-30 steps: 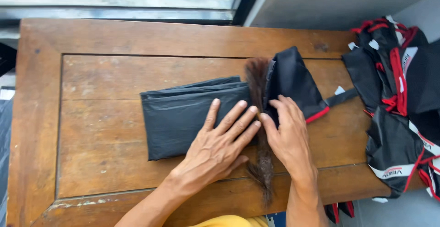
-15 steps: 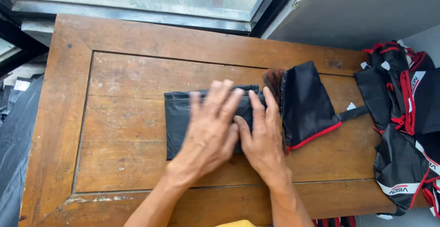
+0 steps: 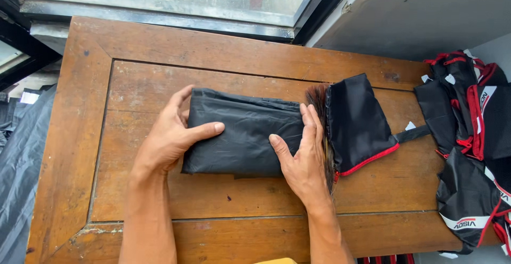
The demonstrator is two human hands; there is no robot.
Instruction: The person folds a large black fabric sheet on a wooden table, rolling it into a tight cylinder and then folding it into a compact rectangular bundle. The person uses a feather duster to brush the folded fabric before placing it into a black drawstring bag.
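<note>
A folded black sheet of thin fabric (image 3: pixel 245 131) lies flat in the middle of a wooden table (image 3: pixel 159 61). My left hand (image 3: pixel 170 136) cups its left end, thumb resting on top. At the bundle's right end lies my right hand (image 3: pixel 303 157), fingers straight along the edge and thumb on the fabric. Just right of that hand is a black pouch with red trim (image 3: pixel 362 123), with a dark brown fringe (image 3: pixel 318 98) showing at its open side.
A pile of black, red and white bags (image 3: pixel 474 136) hangs off the table's right side. A window frame (image 3: pixel 159 16) runs along the far edge. Dark plastic sheeting (image 3: pixel 21 152) lies on the floor at the left.
Both hands were pressed together on the middle of the fabric. They have spread apart, the left hand sliding to the left end and the right staying near the pouch.
</note>
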